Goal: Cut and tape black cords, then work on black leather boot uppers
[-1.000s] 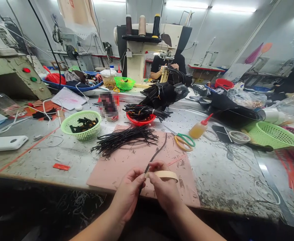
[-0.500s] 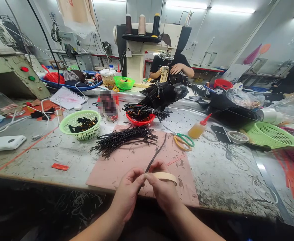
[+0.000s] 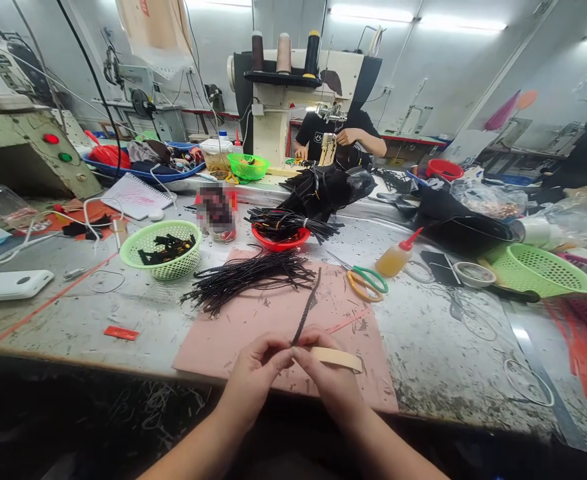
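Note:
Near the front edge of the pink mat, my left hand pinches a dark braided cord between thumb and fingertips. The cord's free length points up and away over the mat. My right hand is closed at the same spot, thumb tip against the left thumb, with a roll of beige tape held in it. My fingers hide the cord's near end and any tape on it. Beyond lies a loose bundle of black cords, with scissors to its right.
A green basket of black pieces stands at the left. Behind the mat, a red bowl holds another tied bundle. A glue bottle and a green basket are at the right. A co-worker sits behind a sewing machine.
The cord's far end has swung slightly left, and its near tail no longer shows below my hands. The tape roll has shifted a little right. The co-worker's hands have moved apart.

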{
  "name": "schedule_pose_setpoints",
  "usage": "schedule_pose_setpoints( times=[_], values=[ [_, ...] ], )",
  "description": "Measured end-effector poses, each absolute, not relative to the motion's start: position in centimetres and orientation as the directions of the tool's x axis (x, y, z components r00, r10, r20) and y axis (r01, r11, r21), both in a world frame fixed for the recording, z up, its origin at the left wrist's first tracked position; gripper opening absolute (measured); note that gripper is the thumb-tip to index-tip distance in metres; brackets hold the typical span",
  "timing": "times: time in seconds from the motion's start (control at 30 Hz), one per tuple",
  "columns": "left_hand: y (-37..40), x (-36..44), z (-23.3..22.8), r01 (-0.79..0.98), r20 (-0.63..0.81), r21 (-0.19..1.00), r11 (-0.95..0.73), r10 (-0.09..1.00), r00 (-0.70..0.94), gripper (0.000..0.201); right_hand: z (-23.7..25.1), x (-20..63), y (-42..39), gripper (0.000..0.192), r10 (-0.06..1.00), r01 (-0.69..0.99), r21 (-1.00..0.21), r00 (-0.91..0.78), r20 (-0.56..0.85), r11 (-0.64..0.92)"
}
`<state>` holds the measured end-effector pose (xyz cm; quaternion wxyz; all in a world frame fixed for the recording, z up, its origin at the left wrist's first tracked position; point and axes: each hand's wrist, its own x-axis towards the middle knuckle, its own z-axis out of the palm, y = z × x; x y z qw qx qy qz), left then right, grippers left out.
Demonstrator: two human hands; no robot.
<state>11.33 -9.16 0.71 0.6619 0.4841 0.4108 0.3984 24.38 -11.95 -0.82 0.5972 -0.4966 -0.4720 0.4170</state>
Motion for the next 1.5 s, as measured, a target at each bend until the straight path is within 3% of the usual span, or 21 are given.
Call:
schedule_pose_setpoints(
  times=[0.13,0.3,0.57,0.67,0.9,1.33,1.4,1.5],
  values=[
    [-9.4,11.7,1.3,-0.326,-0.354,0.803,0.498,0.84,0.411,0.025,-0.2,24.7,-11.9,0.012,0.979,-0.052,-0.983,0.116,0.167,0.174],
    [-9.6,11.9,1.9,-0.402,-0.405,0.687,0.605,0.779,0.479,0.034,0.5,25.0,-12.0,0.011,0.981,0.012,-0.981,0.025,0.194,0.193],
    [-9.3,11.3,1.4,-0.224,-0.308,0.861,0.457,0.818,0.485,0.027,0.9,25.1,-12.2,0.008,0.959,0.228,-0.936,0.026,0.282,0.269],
    [-9.5,11.3,1.5,-0.236,-0.321,0.837,0.494,0.791,0.52,0.026,1.4,25.6,-12.2,0.005,0.949,0.267,-0.913,-0.017,0.316,0.309],
    [-9.9,11.7,1.8,-0.311,-0.326,0.738,0.599,0.72,0.613,0.029,2.0,26.5,-12.0,0.009,0.939,0.155,-0.932,-0.17,0.3,0.326],
    [-9.9,11.4,1.6,-0.219,-0.332,0.622,0.752,0.506,0.796,0.034,2.5,26.9,-12.4,0.012,0.895,0.063,-0.927,-0.293,0.337,0.37],
    [-9.9,11.5,1.6,-0.228,-0.332,0.617,0.753,0.512,0.792,0.035,2.4,26.9,-12.5,0.012,0.893,0.048,-0.927,-0.291,0.344,0.373],
    [-10.1,11.7,1.7,-0.251,-0.363,0.699,0.67,0.635,0.682,0.034,1.7,27.0,-12.4,0.008,0.912,0.063,-0.929,-0.225,0.344,0.366]
  ],
)
